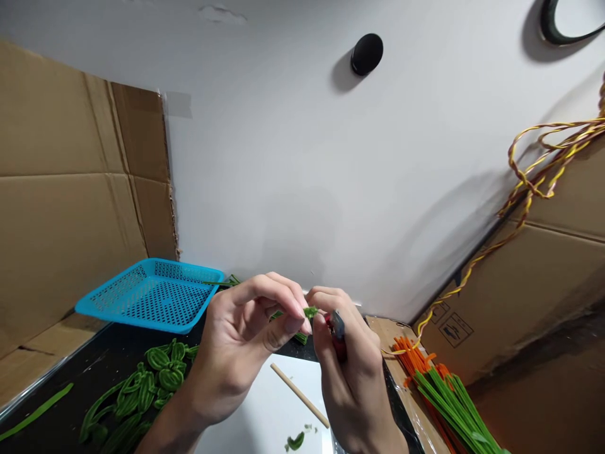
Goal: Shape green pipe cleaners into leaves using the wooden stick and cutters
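Note:
Between the thumb and fingertips of my left hand (241, 343) is a small fuzzy green piece of chenille stem (310, 312). My right hand (354, 372) is closed round a small tool (337, 324) with a red handle and a grey metal part; its exact kind does not show. Both hands meet above a white board (236, 416), the tool close to the green piece. A thin wooden stick (299, 395) lies on the board, with green trimmings (295, 441) near its lower end. Looped green chenille shapes (142, 388) are heaped left of my left hand.
A blue perforated basket (161, 320) stands at the back left. Bundled orange stems (411, 356) and green stems (454, 403) lie at right. A single green strip (38, 413) is far left. Cardboard (61, 189) flanks the area, and twisted yellow-brown wire (529, 189) hangs at right.

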The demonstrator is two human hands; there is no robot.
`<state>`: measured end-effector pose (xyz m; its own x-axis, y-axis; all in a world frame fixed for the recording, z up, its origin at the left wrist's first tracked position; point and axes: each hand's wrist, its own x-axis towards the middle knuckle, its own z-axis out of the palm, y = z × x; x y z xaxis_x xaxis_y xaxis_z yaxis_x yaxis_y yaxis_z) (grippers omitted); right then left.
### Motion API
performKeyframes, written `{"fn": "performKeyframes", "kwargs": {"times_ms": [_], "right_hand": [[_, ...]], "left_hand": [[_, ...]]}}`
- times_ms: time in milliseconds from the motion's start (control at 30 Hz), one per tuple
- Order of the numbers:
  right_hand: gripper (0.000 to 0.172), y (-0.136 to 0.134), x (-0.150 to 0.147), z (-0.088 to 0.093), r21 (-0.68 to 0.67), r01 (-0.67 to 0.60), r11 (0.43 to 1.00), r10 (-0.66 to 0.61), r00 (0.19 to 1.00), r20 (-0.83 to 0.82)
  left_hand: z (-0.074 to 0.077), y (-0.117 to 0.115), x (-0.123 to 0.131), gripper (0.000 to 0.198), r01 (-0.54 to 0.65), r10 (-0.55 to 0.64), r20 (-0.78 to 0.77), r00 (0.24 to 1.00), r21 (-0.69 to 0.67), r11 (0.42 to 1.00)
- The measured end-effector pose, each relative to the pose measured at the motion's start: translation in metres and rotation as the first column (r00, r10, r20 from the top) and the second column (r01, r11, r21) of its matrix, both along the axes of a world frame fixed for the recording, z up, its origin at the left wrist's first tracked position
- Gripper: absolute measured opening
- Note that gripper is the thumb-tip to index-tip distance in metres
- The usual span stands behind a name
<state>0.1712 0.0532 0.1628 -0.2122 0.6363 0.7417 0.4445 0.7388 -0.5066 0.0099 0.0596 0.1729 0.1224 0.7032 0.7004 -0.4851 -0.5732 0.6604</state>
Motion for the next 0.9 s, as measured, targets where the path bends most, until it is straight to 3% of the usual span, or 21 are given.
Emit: {"fn": "performKeyframes", "kwargs": {"times_ms": [233,467,633,900], "right_hand": [[0.020,0.0002,-0.0016,-0.0018,-0.158,-0.053,0.986,0.033,0.991,-0.128],[0.019,0.0083,0.0020,-0.0018,-0.015,-0.033,0.999,0.033,0.999,-0.015],[0.020,0.0052,-0.0017,0.0006,-0.093,-0.030,0.995,0.030,1.000,0.004],[0.029,0.0014,-0.0003,0.0055,-0.110,0.062,0.992,-0.060,0.998,0.021]], "left_hand": [[-0.0005,0.0008,-0.0029,0.018,-0.203,0.205,-0.107,0.973,0.028,0.979],[0.0015,0.0023,-0.0041,0.016,-0.164,0.169,-0.077,0.983,0.069,0.984],[0.0011,0.0007,-0.0045,0.017,-0.162,0.170,-0.106,0.980,0.080,0.984],[0.0024,0.0005,-0.0052,0.017,-0.217,0.231,-0.162,0.959,0.098,0.971]]}}
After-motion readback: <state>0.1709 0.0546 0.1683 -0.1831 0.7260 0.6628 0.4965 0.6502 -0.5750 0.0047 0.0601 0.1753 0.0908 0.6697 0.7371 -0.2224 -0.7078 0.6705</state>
